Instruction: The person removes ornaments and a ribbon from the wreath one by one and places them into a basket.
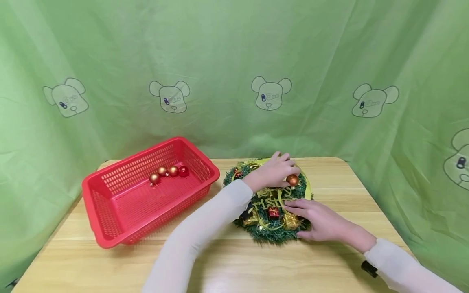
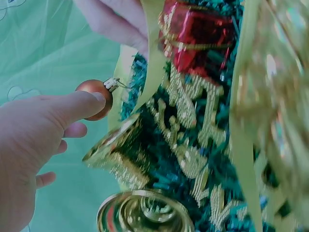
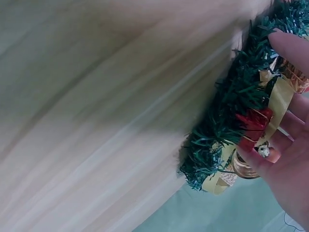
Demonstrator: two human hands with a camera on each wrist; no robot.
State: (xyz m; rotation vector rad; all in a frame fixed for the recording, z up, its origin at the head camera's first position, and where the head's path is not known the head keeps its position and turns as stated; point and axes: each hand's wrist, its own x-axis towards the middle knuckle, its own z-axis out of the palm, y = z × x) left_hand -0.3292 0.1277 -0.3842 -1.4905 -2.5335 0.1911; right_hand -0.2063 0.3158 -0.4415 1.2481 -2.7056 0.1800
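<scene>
A green curtain point(image 1: 220, 40) printed with cartoon animal heads hangs behind the wreath point(image 1: 269, 235), which lies on the wood-grain desk point(image 1: 234, 270). To the wreath's left stands a red basket point(image 1: 152, 226) with perforated walls. The wreath is green tinsel wound with yellow ribbon point(image 1: 308, 191). At its near right edge the right hand point(image 1: 318, 219) rests, fingers extended and spread over the tinsel. Above its far right part is the left hand point(image 1: 275, 173), thumb and fingers closed in a pinch. A gold gift box point(image 1: 291, 222) sits on the wreath's near right part, with a smaller red gift box point(image 1: 273, 212) just left of it. Pinched in the left hand is a copper-coloured bauble point(image 1: 292, 180), over the wreath's far right; whether it touches the tinsel is hard to tell. Left of the wreath, inside the basket, lie three gold baubles point(image 1: 173, 171) and a red bauble point(image 1: 183, 171).
</scene>
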